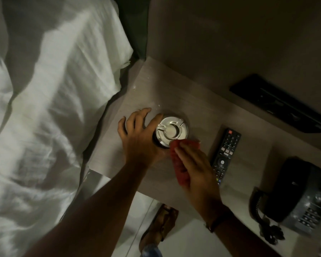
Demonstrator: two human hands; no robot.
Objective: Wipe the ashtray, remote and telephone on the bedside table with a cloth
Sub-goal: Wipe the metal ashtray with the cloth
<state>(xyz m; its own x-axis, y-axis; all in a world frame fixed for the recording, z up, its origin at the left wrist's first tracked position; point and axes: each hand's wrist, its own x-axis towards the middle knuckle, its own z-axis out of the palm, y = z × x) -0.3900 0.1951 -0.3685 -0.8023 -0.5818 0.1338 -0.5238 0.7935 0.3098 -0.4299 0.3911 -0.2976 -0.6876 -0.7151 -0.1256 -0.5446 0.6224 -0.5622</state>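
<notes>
A round silver ashtray stands near the middle of the wooden bedside table. My left hand holds its left side, thumb on the rim and the other fingers spread on the tabletop. My right hand grips a red cloth whose tip touches the ashtray's near right edge. A black remote lies just right of my right hand. Further right sits a black telephone with a coiled cord.
A bed with rumpled white sheets borders the table on the left. A dark flat panel is fixed on the wall behind the table. Below the table's front edge I see a sandalled foot on a pale floor.
</notes>
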